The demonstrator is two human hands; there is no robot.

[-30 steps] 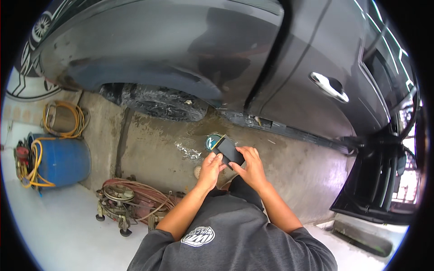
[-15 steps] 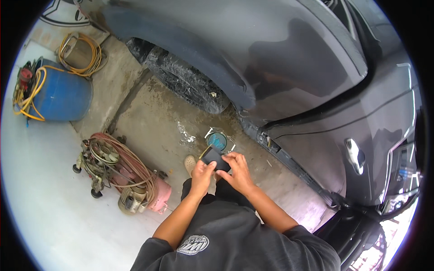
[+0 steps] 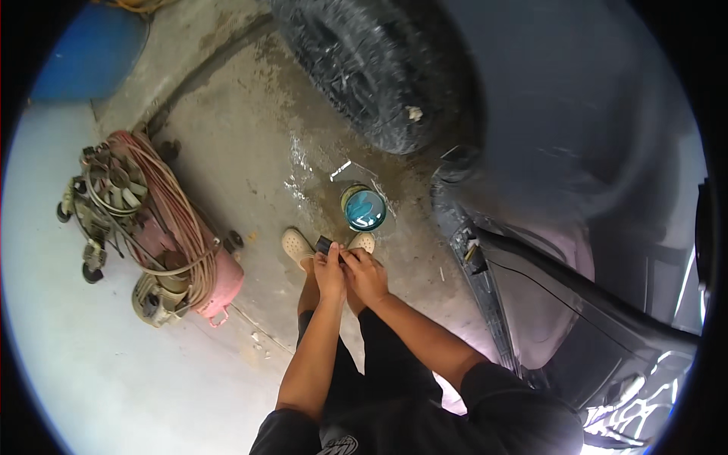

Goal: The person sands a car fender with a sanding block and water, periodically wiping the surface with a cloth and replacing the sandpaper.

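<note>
Both left hand (image 3: pixel 331 277) and right hand (image 3: pixel 367 276) grip a black block (image 3: pixel 324 244) at eleven o'clock, left nearer its exposed end, long axis mostly hidden; the bucket (image 3: pixel 346 205) sits between twelve and one.

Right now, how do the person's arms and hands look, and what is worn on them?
The left hand and right hand are bare, with no gloves. No watch or bracelet shows on either forearm. Short, loose dark sleeves cover the upper arms.
</note>
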